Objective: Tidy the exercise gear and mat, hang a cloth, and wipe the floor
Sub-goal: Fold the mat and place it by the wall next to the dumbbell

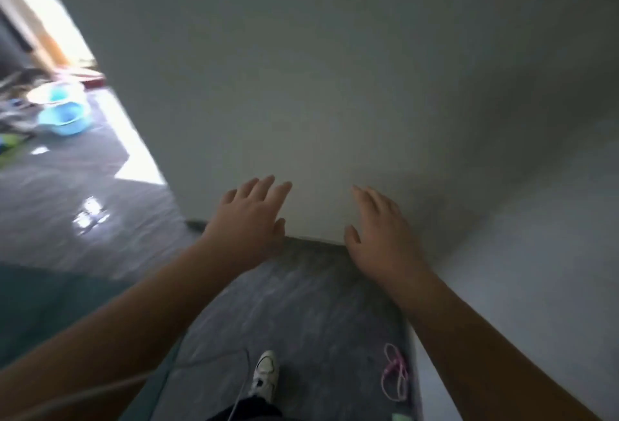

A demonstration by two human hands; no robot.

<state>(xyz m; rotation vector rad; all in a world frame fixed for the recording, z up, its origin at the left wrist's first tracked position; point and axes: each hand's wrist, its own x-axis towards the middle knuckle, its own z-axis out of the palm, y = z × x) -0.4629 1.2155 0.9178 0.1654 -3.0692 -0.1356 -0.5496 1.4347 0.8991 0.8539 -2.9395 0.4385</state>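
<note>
In the head view, both hands are stretched forward in the middle of the frame, in front of a plain grey wall [335,85]. The left hand [249,219] and the right hand [382,236] have their fingers spread apart and hold nothing. At the lower left lies the teal mat [50,313], near the left forearm. A pink rope [395,373] lies on the grey floor [301,303] at the lower right, just beside the wall and near a white shoe [266,373]. Two blue basins [63,109] stand at the upper left, well apart. The picture is blurred, so the head is probably moving; I think the foot could catch the rope or the mat's edge, because the hands and eyes point at the wall, not at the gear.
</note>
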